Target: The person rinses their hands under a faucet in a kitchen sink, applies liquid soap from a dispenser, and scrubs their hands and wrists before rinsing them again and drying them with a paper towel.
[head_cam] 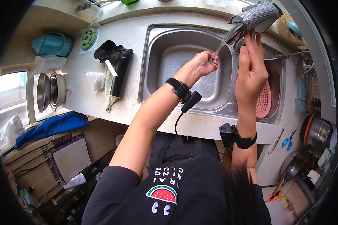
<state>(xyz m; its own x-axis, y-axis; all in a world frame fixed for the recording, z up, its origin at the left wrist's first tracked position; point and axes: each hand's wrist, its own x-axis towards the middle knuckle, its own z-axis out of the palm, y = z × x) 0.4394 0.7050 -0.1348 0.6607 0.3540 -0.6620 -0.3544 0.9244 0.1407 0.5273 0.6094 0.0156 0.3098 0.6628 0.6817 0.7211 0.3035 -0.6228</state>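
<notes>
My left hand (207,63) is palm up and cupped over the larger steel sink basin (174,62), holding no object. A thin stream of water (224,42) falls into it from the end of a silver foil-like wrap (260,17). The wrap looks crumpled and hides whatever spout is inside. My right hand (252,70) is raised over the divider between the basins, fingers long and straight. Its fingertips meet the underside of the wrap without gripping it. Below that hand, a pink perforated basket (263,99) leans in the smaller basin (276,92). Each wrist wears a black strapped device.
A black cylindrical device (121,73) and a pale cloth (109,92) lie left of the sink. A green trivet (88,38) and blue pitcher (52,44) stand farther left. At right are blue scissors (289,140), a metal pot (317,129) and a pan (295,161).
</notes>
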